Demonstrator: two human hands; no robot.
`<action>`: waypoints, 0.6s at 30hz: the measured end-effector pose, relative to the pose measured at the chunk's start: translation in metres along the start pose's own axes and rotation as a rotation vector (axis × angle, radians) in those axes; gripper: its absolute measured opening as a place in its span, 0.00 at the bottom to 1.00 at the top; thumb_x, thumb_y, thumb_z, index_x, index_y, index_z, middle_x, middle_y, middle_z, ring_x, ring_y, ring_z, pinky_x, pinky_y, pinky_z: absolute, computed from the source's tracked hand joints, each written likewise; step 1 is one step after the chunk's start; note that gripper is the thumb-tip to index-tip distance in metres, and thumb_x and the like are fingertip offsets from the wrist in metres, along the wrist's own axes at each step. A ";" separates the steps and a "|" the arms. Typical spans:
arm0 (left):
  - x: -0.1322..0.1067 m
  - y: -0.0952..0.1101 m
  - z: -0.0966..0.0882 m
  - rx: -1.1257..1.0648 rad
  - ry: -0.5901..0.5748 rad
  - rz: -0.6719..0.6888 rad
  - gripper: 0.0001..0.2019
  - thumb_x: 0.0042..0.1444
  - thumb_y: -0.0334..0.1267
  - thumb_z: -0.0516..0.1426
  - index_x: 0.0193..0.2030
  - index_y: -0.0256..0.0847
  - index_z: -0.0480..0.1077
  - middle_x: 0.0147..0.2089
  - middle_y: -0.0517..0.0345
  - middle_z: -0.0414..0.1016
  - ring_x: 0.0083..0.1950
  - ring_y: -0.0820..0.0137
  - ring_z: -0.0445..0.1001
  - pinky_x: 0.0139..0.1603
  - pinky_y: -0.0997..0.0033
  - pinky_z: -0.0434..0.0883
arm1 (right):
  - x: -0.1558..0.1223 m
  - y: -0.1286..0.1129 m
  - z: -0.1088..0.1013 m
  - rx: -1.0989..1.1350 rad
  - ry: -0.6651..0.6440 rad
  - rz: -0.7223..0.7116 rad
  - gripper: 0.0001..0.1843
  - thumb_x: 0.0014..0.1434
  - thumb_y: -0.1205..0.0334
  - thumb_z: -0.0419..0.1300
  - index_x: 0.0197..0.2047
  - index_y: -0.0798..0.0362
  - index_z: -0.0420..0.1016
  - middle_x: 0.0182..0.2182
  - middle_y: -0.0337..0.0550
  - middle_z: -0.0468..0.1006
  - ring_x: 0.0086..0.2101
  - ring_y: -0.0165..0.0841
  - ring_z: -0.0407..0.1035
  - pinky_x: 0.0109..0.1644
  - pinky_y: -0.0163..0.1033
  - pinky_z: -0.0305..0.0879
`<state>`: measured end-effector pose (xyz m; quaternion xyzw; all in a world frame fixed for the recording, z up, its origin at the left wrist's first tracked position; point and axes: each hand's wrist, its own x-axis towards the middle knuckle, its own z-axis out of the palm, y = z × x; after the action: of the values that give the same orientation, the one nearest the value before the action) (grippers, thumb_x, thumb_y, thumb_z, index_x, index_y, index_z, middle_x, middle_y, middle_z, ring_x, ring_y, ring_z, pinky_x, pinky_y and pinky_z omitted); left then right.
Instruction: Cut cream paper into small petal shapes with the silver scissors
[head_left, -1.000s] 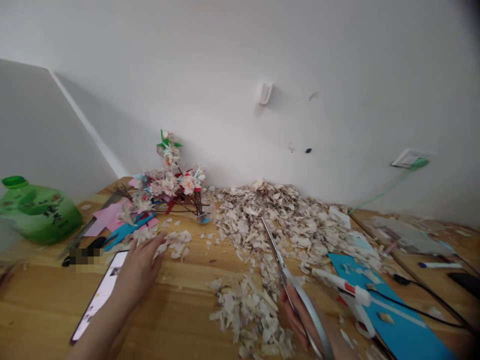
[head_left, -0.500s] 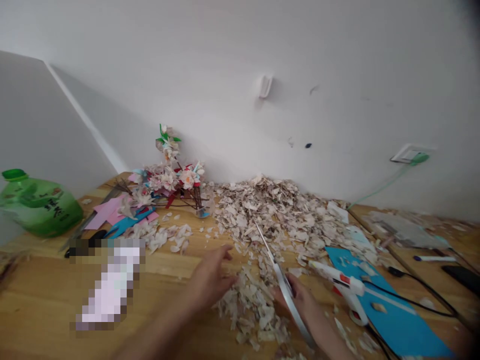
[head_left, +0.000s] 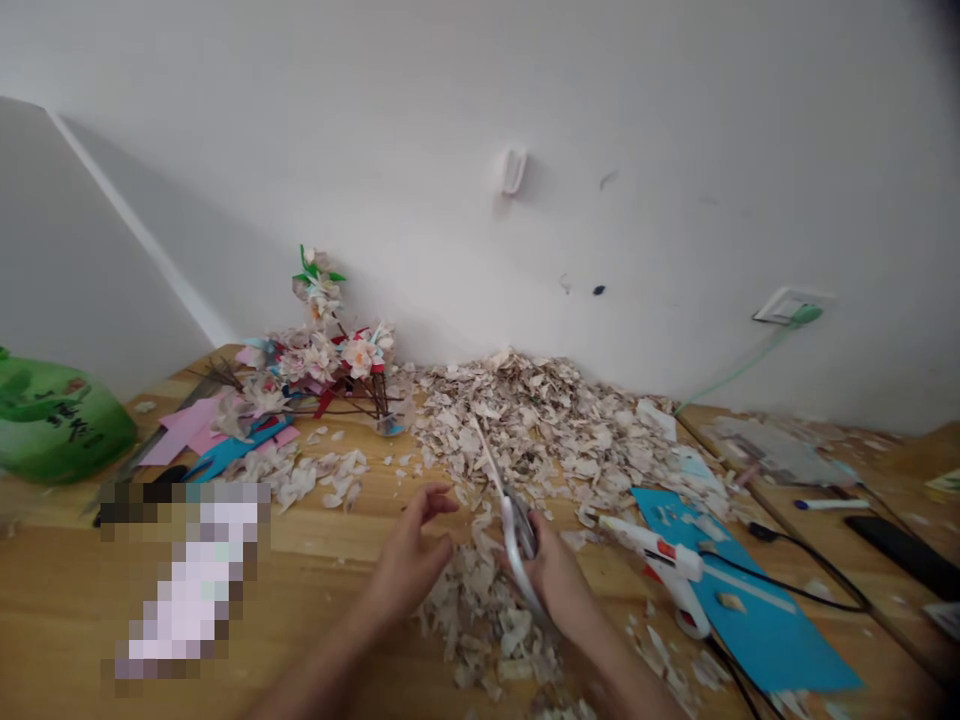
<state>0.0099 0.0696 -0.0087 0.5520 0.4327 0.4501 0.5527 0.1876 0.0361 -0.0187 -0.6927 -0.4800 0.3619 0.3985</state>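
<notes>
My right hand (head_left: 551, 570) grips scissors (head_left: 517, 545) with pale grey handles and a long thin blade. The blades look closed and point away from me, toward a wide heap of pale, dry, petal-like flakes (head_left: 555, 410) against the wall. To its left, my left hand (head_left: 412, 550) is raised over the table, thumb and fingers apart and slightly bent, with nothing visible in it. A smaller pile of the flakes (head_left: 495, 630) lies below and between both hands.
Handmade flowers (head_left: 315, 355) on brown stems stand back left, near pink paper (head_left: 184, 430) and a green jug (head_left: 64, 420). On the right, a white glue gun (head_left: 667, 560) with a black cable rests partly on a blue sheet (head_left: 787, 640). A marker (head_left: 832, 504) lies farther right.
The view has swung slightly right, so the scene sits farther left. My right hand has drawn closer to my left hand with the scissors. My left hand's fingers are slightly more curled.
</notes>
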 end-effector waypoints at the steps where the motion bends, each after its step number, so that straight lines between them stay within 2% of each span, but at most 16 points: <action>1: 0.001 -0.001 -0.001 -0.117 0.031 -0.068 0.20 0.38 0.25 0.56 0.41 0.42 0.64 0.39 0.56 0.71 0.46 0.66 0.69 0.48 0.66 0.63 | 0.001 -0.001 -0.001 0.109 -0.029 0.029 0.17 0.35 0.60 0.64 0.28 0.48 0.60 0.22 0.37 0.70 0.23 0.34 0.64 0.26 0.36 0.57; 4: 0.000 -0.002 -0.001 -0.426 0.062 -0.318 0.17 0.39 0.29 0.59 0.39 0.42 0.64 0.38 0.57 0.71 0.40 0.69 0.71 0.41 0.69 0.66 | -0.002 -0.007 -0.007 0.254 -0.118 0.070 0.20 0.33 0.56 0.65 0.29 0.49 0.61 0.23 0.36 0.72 0.16 0.27 0.59 0.19 0.33 0.52; 7: -0.005 0.004 0.000 -0.600 -0.107 -0.453 0.17 0.41 0.30 0.60 0.40 0.40 0.64 0.37 0.55 0.73 0.37 0.70 0.73 0.41 0.69 0.66 | -0.012 -0.018 -0.012 0.447 -0.232 0.120 0.21 0.34 0.55 0.65 0.32 0.50 0.63 0.24 0.33 0.73 0.11 0.20 0.50 0.15 0.30 0.42; 8: -0.007 0.006 0.002 -0.625 -0.165 -0.472 0.18 0.41 0.30 0.61 0.40 0.39 0.64 0.35 0.55 0.74 0.36 0.70 0.73 0.41 0.69 0.66 | -0.015 -0.022 -0.012 0.498 -0.254 0.135 0.20 0.35 0.56 0.66 0.31 0.50 0.64 0.23 0.32 0.72 0.11 0.18 0.48 0.15 0.30 0.40; 10: -0.010 0.008 0.004 -0.631 -0.205 -0.479 0.20 0.40 0.31 0.62 0.41 0.39 0.63 0.31 0.57 0.74 0.32 0.71 0.73 0.40 0.69 0.67 | -0.021 -0.029 -0.011 0.543 -0.259 0.144 0.18 0.34 0.59 0.66 0.29 0.50 0.63 0.21 0.30 0.71 0.11 0.18 0.48 0.15 0.29 0.39; 15: -0.009 0.005 0.006 -0.577 -0.138 -0.379 0.23 0.35 0.32 0.65 0.40 0.39 0.62 0.24 0.64 0.71 0.26 0.73 0.71 0.31 0.72 0.68 | -0.023 -0.032 -0.003 0.521 -0.190 0.157 0.18 0.33 0.61 0.65 0.30 0.50 0.64 0.22 0.31 0.73 0.10 0.18 0.48 0.14 0.29 0.38; 18: -0.009 0.005 0.004 -0.587 -0.143 -0.403 0.23 0.35 0.32 0.65 0.40 0.39 0.63 0.25 0.63 0.72 0.27 0.73 0.72 0.32 0.72 0.69 | -0.022 -0.029 0.000 0.547 -0.160 0.138 0.19 0.34 0.60 0.66 0.30 0.50 0.64 0.22 0.31 0.73 0.10 0.17 0.48 0.13 0.28 0.37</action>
<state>0.0119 0.0597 -0.0035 0.3034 0.3454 0.3973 0.7942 0.1709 0.0210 0.0102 -0.5599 -0.3465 0.5576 0.5055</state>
